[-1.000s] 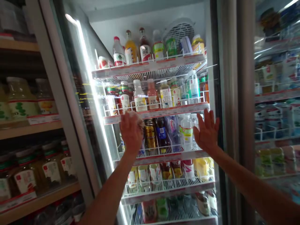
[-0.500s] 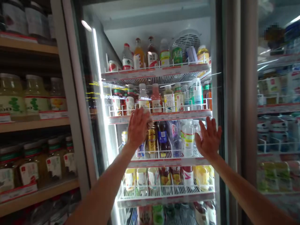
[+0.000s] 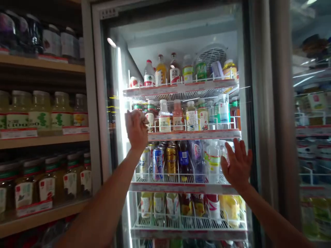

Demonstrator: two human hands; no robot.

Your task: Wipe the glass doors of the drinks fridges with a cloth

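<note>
A tall glass door (image 3: 170, 31) of a lit drinks fridge stands in front of me. My left hand (image 3: 136, 134) is raised at its left side, level with the second shelf, and holds a crumpled pale cloth (image 3: 141, 116) up to the glass. Part of the cloth is hidden behind the fingers. On the right, my right hand (image 3: 238, 167) has its fingers spread, the palm towards the glass near the door's right edge. It holds nothing; whether the palm touches the glass I cannot tell.
Behind the glass, wire shelves (image 3: 186, 187) carry bottles and cans, among them a gold can (image 3: 171, 160) and a blue can (image 3: 158, 163). To the left, a wooden shelf (image 3: 51, 139) bears juice bottles (image 3: 40, 108). A metal post (image 3: 276, 113) separates another glass-fronted fridge on the right.
My left hand has moved left across the glass with the cloth, uncovering cans on the third shelf. My right hand keeps about the same place on the door. The view has shifted slightly.
</note>
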